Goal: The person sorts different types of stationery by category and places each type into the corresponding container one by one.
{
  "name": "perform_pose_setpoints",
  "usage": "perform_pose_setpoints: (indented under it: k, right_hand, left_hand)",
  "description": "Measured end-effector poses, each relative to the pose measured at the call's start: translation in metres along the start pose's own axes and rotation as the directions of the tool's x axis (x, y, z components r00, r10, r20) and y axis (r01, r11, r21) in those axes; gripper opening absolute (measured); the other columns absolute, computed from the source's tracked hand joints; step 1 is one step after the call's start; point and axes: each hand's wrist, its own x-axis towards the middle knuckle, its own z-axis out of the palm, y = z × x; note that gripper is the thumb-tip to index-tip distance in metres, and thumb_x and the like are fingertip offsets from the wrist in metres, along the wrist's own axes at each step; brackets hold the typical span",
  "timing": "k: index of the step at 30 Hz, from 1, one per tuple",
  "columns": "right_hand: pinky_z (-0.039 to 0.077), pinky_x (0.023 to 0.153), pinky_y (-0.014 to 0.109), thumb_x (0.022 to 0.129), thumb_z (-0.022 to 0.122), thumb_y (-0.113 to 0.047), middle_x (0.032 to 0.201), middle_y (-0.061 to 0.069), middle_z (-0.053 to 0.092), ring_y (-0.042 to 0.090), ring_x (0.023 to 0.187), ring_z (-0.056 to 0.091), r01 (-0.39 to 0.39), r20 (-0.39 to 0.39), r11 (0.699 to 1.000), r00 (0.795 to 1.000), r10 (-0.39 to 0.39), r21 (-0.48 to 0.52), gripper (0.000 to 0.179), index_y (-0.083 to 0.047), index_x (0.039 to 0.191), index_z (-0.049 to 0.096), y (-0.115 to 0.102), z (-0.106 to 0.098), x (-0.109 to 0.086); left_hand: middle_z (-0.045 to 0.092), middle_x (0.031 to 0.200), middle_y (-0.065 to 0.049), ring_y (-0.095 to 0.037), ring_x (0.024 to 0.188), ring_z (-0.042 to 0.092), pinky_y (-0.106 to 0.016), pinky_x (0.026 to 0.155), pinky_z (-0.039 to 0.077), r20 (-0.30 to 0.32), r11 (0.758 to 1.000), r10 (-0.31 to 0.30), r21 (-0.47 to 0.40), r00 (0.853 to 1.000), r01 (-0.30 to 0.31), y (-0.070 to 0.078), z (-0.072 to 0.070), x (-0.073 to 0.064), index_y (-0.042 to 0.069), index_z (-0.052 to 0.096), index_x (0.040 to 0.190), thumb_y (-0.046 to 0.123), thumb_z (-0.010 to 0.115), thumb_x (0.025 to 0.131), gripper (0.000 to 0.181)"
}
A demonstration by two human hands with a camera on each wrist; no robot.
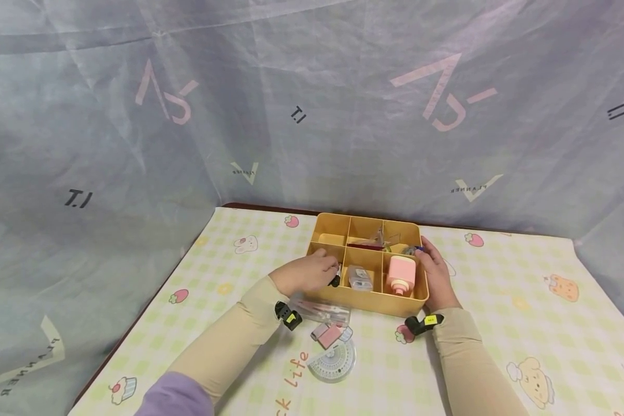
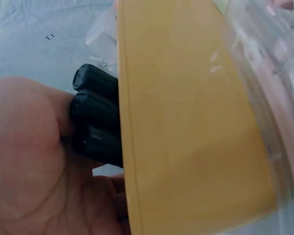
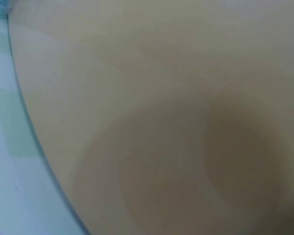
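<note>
A yellow divided storage box point(image 1: 364, 297) stands on the table in the head view. My left hand point(image 1: 307, 273) reaches into its front-left compartment. Several black-ended pens point(image 2: 95, 110) rise past the box wall in the left wrist view, with the left hand's fingers curled round them. At the box's right side my right hand point(image 1: 437, 277) grips the wall, thumb over the rim. The front-middle compartment holds a clear plastic container point(image 1: 360, 278); a pink bottle-shaped thing point(image 1: 402, 271) lies in the front-right one. Box wall point(image 3: 161, 73) fills most of the right wrist view.
In front of the box lie a clear case with pens point(image 1: 325, 313), a pink and grey block point(image 1: 329, 335) and a clear protractor point(image 1: 335, 365). Red and clear items point(image 1: 368, 242) occupy the back-middle compartment. A grey curtain point(image 1: 312, 115) hangs behind the table.
</note>
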Motion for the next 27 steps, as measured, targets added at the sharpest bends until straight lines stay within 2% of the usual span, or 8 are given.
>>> perform_pose_setpoints:
  k: [6, 11, 14, 18, 21, 23, 25, 27]
  right_hand:
    - [0.022, 0.121, 0.048, 0.103, 0.051, -0.046, 0.168, 0.0, 0.018, 0.025, 0.151, 0.022, -0.021, -0.006, 1.0, 1.0, 0.021, 0.003, 0.066, -0.037, 0.162, 0.021, -0.002, 0.001, 0.001]
    - [0.02, 0.122, 0.045, 0.106, 0.046, -0.04, 0.169, 0.0, 0.015, 0.024, 0.152, 0.02, -0.033, -0.009, 0.999, 0.999, 0.033, -0.003, 0.065, -0.035, 0.163, 0.017, -0.004, 0.0, 0.004]
    - [0.02, 0.122, 0.045, 0.106, 0.045, -0.038, 0.169, 0.0, 0.014, 0.024, 0.152, 0.019, -0.039, -0.007, 0.999, 0.999, 0.039, -0.004, 0.064, -0.034, 0.163, 0.016, -0.003, 0.0, 0.005]
    - [0.02, 0.122, 0.046, 0.106, 0.046, -0.04, 0.169, 0.0, 0.015, 0.025, 0.151, 0.02, -0.031, -0.008, 0.999, 1.0, 0.03, -0.018, 0.065, -0.034, 0.163, 0.017, -0.004, 0.0, 0.004]
    - [0.021, 0.122, 0.048, 0.105, 0.047, -0.042, 0.169, 0.001, 0.016, 0.026, 0.151, 0.021, -0.02, -0.004, 0.999, 1.0, 0.02, -0.024, 0.065, -0.034, 0.163, 0.018, -0.004, 0.0, 0.003]
    - [0.02, 0.122, 0.048, 0.105, 0.047, -0.043, 0.168, 0.001, 0.017, 0.027, 0.151, 0.021, -0.017, 0.0, 1.0, 1.0, 0.017, -0.024, 0.065, -0.034, 0.163, 0.018, -0.004, 0.0, 0.002]
    - [0.02, 0.122, 0.048, 0.105, 0.048, -0.044, 0.169, 0.001, 0.016, 0.027, 0.151, 0.021, -0.019, 0.002, 1.0, 1.0, 0.019, -0.023, 0.065, -0.035, 0.163, 0.019, -0.004, 0.0, 0.002]
    - [0.02, 0.121, 0.049, 0.104, 0.048, -0.044, 0.169, 0.002, 0.016, 0.027, 0.151, 0.021, -0.018, 0.0, 1.0, 1.0, 0.018, -0.024, 0.066, -0.035, 0.163, 0.019, -0.004, 0.0, 0.002]
  left_hand:
    - [0.051, 0.112, -0.005, -0.016, 0.098, 0.053, -0.034, 0.092, 0.048, -0.012, 1.0, 0.007, 0.024, 1.0, -0.007, 0.001, 0.001, -0.003, 0.013, 0.062, 0.128, 0.036, 0.032, 0.111, 0.041]
    - [0.057, 0.119, -0.005, -0.018, 0.108, 0.055, -0.037, 0.098, 0.048, -0.048, 0.998, 0.015, 0.054, 0.999, -0.012, 0.005, -0.002, -0.008, 0.014, 0.062, 0.132, 0.04, 0.036, 0.11, 0.043]
    - [0.059, 0.121, -0.005, -0.02, 0.113, 0.054, -0.038, 0.1, 0.047, -0.133, 0.997, 0.054, 0.066, 0.99, -0.046, 0.002, -0.006, -0.012, 0.014, 0.064, 0.129, 0.038, 0.038, 0.109, 0.04]
    - [0.06, 0.117, -0.006, -0.022, 0.11, 0.054, -0.039, 0.097, 0.047, -0.288, 0.996, 0.086, 0.037, 0.954, -0.079, -0.012, -0.015, -0.017, 0.009, 0.062, 0.125, 0.029, 0.039, 0.109, 0.035]
    - [0.059, 0.109, -0.008, -0.023, 0.102, 0.055, -0.039, 0.091, 0.048, -0.369, 0.997, 0.042, -0.051, 0.929, -0.065, -0.027, -0.021, -0.021, 0.004, 0.059, 0.123, 0.023, 0.039, 0.108, 0.032]
    - [0.057, 0.103, -0.008, -0.022, 0.096, 0.054, -0.039, 0.087, 0.048, -0.388, 0.993, -0.016, -0.115, 0.922, -0.031, -0.038, -0.023, -0.025, 0.004, 0.056, 0.118, 0.021, 0.037, 0.108, 0.028]
    - [0.058, 0.098, -0.008, -0.022, 0.091, 0.055, -0.04, 0.084, 0.048, -0.374, 0.986, -0.065, -0.164, 0.925, 0.003, -0.05, -0.022, -0.028, 0.003, 0.056, 0.111, 0.018, 0.037, 0.107, 0.025]
    - [0.06, 0.096, -0.007, -0.021, 0.088, 0.055, -0.039, 0.083, 0.048, -0.326, 0.981, -0.104, -0.189, 0.94, 0.043, -0.063, -0.017, -0.029, 0.006, 0.058, 0.105, 0.017, 0.039, 0.105, 0.022]
